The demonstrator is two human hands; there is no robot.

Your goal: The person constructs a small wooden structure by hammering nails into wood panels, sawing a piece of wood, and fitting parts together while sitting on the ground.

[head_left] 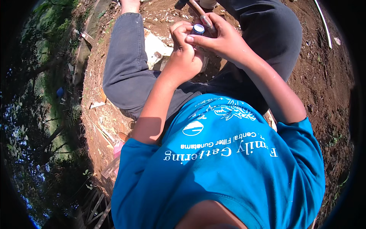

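Observation:
My left hand [185, 55] is closed round a small blue cylinder [198, 29] with a pale round top. The cylinder's lower part is hidden in the fingers. From the right, my right hand [222, 40] meets it, its thumb lying against the cylinder just below the top. The fingers of that hand also wrap the handle end of a hammer [196, 8], which has a brown wooden handle and a dark head. The hammer points away toward the far left, and its head is partly cut off by the picture's upper edge.
My legs in dark trousers [124, 57] are bent on either side of the hands. Between them lies a pale stone [154, 47] on brown soil [320, 84] strewn with chips. A thin white strip [324, 24] lies far right. Green plants [45, 61] stand at the left.

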